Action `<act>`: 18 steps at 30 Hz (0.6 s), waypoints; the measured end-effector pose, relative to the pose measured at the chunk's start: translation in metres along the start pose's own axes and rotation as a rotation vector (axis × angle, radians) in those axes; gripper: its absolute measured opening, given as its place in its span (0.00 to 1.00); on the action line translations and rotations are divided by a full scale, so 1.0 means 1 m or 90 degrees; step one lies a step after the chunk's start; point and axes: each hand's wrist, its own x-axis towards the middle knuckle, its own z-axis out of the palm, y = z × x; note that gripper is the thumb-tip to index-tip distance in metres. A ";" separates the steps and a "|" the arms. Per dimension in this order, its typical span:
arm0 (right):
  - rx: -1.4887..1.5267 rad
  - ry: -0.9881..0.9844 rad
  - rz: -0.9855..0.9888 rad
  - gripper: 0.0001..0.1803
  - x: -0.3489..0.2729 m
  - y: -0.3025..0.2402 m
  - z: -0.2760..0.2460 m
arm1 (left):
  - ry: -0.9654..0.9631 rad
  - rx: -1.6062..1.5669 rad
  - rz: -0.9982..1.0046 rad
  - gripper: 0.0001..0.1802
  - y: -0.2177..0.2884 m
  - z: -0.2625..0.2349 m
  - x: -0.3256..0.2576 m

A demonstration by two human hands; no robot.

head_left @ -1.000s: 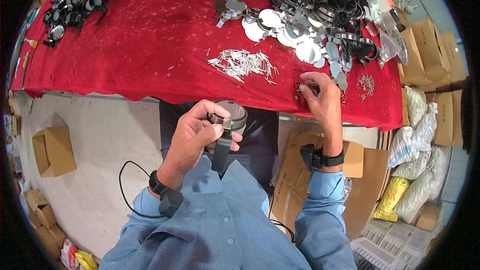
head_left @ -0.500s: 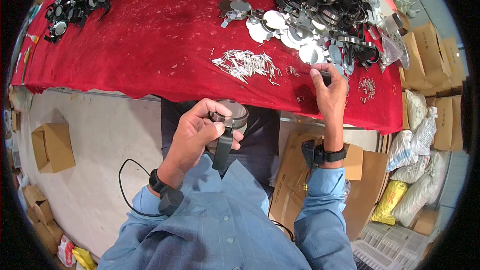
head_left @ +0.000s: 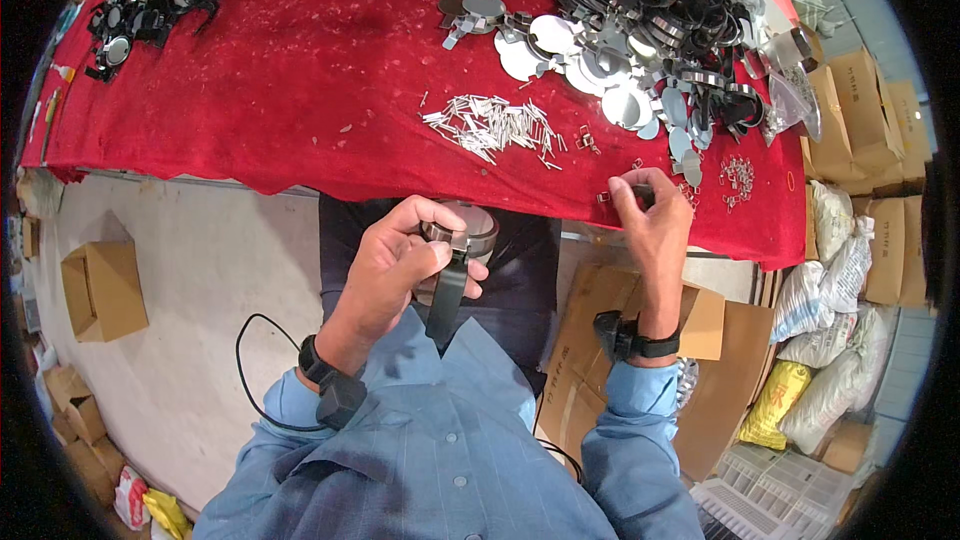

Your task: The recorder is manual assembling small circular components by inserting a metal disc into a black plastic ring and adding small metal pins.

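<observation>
Left hand (head_left: pixel 398 258): raised over the lap; fingers pinched on the rim of a round metal case.
Round metal case (head_left: pixel 482 232): held over the lap, just off the near edge of the surface (head_left: pixel 270 100); it lay toward 8 to 9 o'clock from the right fingers, well apart.
Black strap (head_left: pixel 446 306): one, hanging off the case beside the left thumb; long axis ran between 6 and 7 o'clock.
Right hand (head_left: pixel 657 220): over the near right part of the surface; fingers narrowed round a dark piece; contact with the cloth could not be told.
Dark piece (head_left: pixel 643 194): mostly covered by the right fingers; long axis could not be told.
Loose clip (head_left: pixel 603 197): one, small, metal; just beside the right thumb, toward 8 o'clock.
Clip cluster (head_left: pixel 588 141): several, near the right fingers, toward 10 to 11 o'clock.
Clip pile (head_left: pixel 738 180): near the right hand, toward 3 o'clock.
Nearer hand: the right, for all clips listed; the left alone touched the case.
Silver pins (head_left: pixel 490 128): one heap, toward 10 o'clock from the right fingers.
Metal discs (head_left: pixel 624 106): overlapping, toward 12 o'clock from the right fingers.
</observation>
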 end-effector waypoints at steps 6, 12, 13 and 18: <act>-0.148 -0.034 -0.011 0.10 -0.010 -0.010 0.011 | -0.012 -0.012 -0.010 0.13 -0.001 0.000 0.000; 0.207 -0.077 0.044 0.06 -0.015 -0.012 0.016 | 0.012 -0.013 0.004 0.13 -0.001 0.002 -0.003; 0.249 -0.098 0.063 0.06 -0.017 -0.019 0.013 | 0.015 -0.015 -0.011 0.12 -0.001 0.001 -0.003; 0.322 -0.148 0.077 0.05 -0.031 -0.057 0.007 | 0.030 -0.033 -0.043 0.11 -0.002 0.002 -0.001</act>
